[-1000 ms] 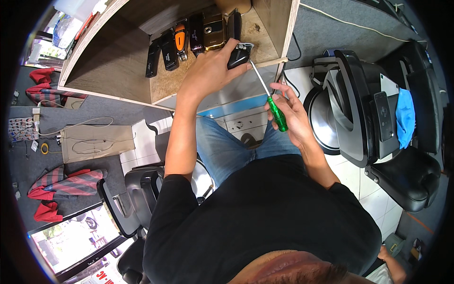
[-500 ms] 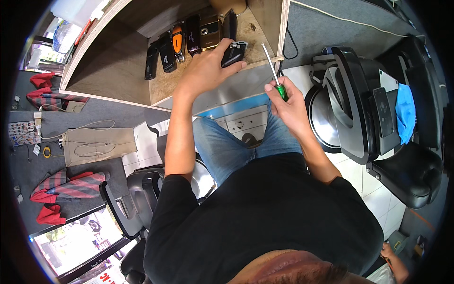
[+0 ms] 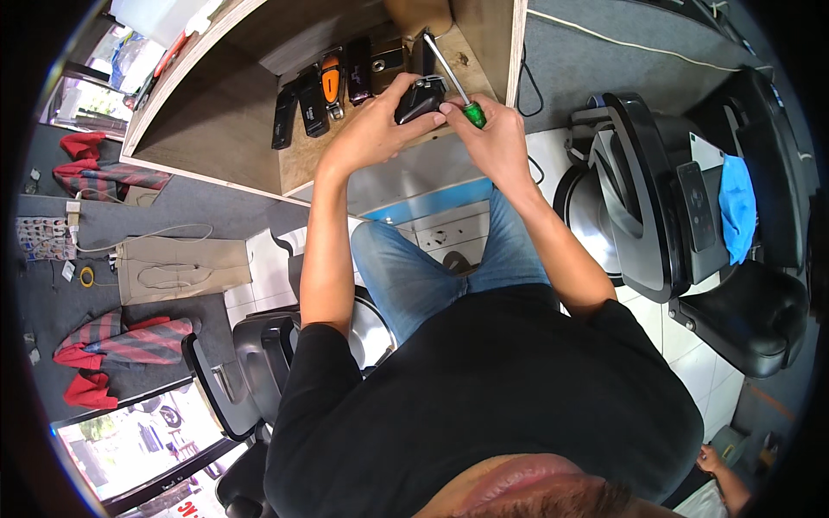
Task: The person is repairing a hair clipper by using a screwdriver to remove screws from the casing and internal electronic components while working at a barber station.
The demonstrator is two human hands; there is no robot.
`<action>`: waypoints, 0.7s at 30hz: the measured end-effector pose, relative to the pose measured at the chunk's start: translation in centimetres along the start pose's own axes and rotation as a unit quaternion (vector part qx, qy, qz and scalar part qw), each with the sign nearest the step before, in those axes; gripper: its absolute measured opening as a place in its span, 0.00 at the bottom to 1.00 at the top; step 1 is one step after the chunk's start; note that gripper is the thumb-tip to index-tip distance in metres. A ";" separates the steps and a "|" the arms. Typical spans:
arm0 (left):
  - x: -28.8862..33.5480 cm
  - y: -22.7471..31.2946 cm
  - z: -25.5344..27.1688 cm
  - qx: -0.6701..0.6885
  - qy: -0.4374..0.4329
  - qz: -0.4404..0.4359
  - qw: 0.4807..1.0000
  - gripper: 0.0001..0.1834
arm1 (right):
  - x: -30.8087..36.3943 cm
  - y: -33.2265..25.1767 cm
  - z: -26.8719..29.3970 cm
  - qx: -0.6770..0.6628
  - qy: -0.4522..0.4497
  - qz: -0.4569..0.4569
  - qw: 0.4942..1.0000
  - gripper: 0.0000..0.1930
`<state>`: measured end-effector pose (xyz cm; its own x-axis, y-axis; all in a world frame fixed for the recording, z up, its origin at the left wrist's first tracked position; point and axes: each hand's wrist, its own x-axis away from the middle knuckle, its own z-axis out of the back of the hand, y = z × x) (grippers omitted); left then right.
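Note:
My left hand point(image 3: 370, 134) is wrapped round a black hair clipper point(image 3: 420, 101), its metal blade end facing up and away. My right hand point(image 3: 499, 145) grips a screwdriver point(image 3: 473, 113) by its green handle, the shaft slanting up and left past the clipper. Both hands nearly meet at the front edge of a wooden shelf point(image 3: 298, 173). Beyond them lies a row of clippers: an orange and black one point(image 3: 331, 79), a dark one point(image 3: 359, 67), a brown-gold one point(image 3: 389, 62) and two slim black ones point(image 3: 313, 108) at the left.
A black barber chair point(image 3: 639, 198) stands at the right, with a phone point(image 3: 696, 207) and a blue cloth point(image 3: 737, 207) on it. Another chair point(image 3: 259, 350) is at the left, near a mirror point(image 3: 142, 440). Another person's hand point(image 3: 710, 460) shows at lower right.
My right hand has moved up and left with the screwdriver, close to the clipper. My left hand has shifted slightly left and turned the clipper a little.

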<state>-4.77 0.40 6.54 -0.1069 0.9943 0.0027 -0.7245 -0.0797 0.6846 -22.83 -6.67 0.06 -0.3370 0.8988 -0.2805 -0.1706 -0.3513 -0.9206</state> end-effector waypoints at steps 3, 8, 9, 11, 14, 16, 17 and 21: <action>-0.5 -0.1 -0.2 -0.018 0.007 -0.039 0.999 0.32 | -0.3 1.0 0.1 -0.043 0.002 -0.039 0.998 0.16; -0.7 0.1 -0.9 -0.057 0.020 -0.037 0.998 0.29 | -0.3 1.6 -0.2 0.033 0.042 0.057 0.997 0.13; 0.0 1.9 -0.3 -0.027 -0.005 0.002 1.000 0.27 | -0.2 0.8 -0.3 0.045 0.054 0.068 0.995 0.15; 0.3 0.4 -0.3 0.012 0.007 -0.001 1.000 0.26 | -0.1 -0.2 -0.2 0.033 0.029 0.055 0.998 0.15; 0.6 1.5 -0.5 0.002 0.006 0.040 0.999 0.27 | -0.4 0.4 -0.4 -0.016 0.052 0.081 0.995 0.13; 0.1 1.4 -0.8 0.009 -0.012 0.043 0.999 0.27 | -0.1 0.2 0.6 -0.032 0.024 0.035 0.999 0.13; 0.1 1.5 -0.7 0.008 -0.013 0.043 0.999 0.27 | -0.1 0.4 0.4 -0.033 0.024 0.035 0.999 0.13; 0.1 1.6 -0.7 0.010 -0.009 0.041 0.999 0.27 | -0.4 0.3 0.2 -0.055 0.009 0.000 0.998 0.12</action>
<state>-6.42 0.35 7.17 -0.1529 0.9856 0.0719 -0.6997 -0.1593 0.6964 -22.91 -7.16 -0.06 -0.3196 0.9040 -0.2838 -0.0679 -0.3206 -0.9448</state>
